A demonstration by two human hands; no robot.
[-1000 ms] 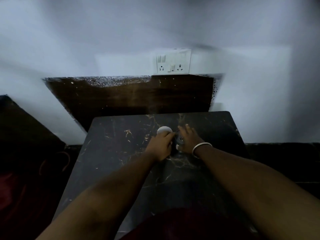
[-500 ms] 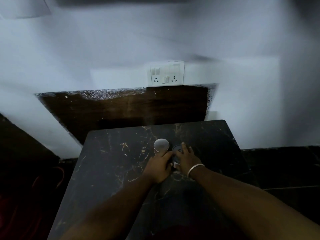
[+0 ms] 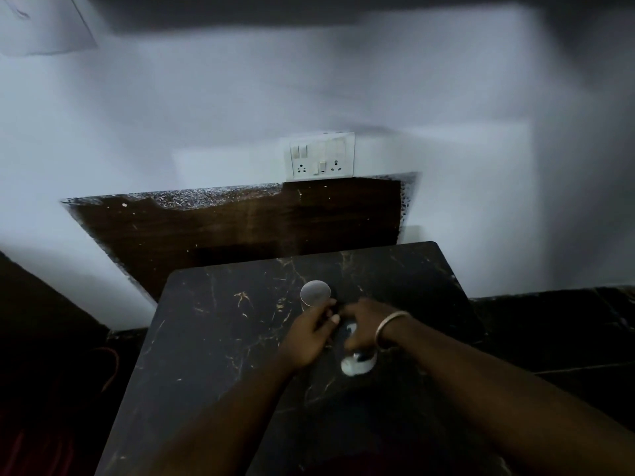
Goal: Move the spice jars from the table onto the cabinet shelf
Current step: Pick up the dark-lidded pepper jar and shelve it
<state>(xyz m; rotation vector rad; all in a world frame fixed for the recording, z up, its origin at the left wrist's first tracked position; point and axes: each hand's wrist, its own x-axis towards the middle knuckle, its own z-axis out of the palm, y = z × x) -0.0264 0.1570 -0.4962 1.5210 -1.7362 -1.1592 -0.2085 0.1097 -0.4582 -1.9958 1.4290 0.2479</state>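
A spice jar with a round white lid (image 3: 315, 293) stands on the dark marble table (image 3: 213, 338), near its middle. My left hand (image 3: 307, 334) is curled around this jar's side from the near side; the jar's body is mostly hidden. My right hand (image 3: 366, 326), with a metal bangle on the wrist, grips a second spice jar (image 3: 357, 364). That jar is tilted, and its white end pokes out below the hand. The two hands touch each other. No cabinet shelf is clearly in view.
A wooden board (image 3: 240, 228) leans against the white wall behind the table. Above it is a switch and socket plate (image 3: 321, 159). Dark floor and dim objects lie left and right of the table. A dark band (image 3: 309, 12) runs along the top.
The view has tipped upward, so the table sits lower in frame. My right hand has turned and lifted the second jar, whose white end now shows. My left hand stays at the white-lidded jar.
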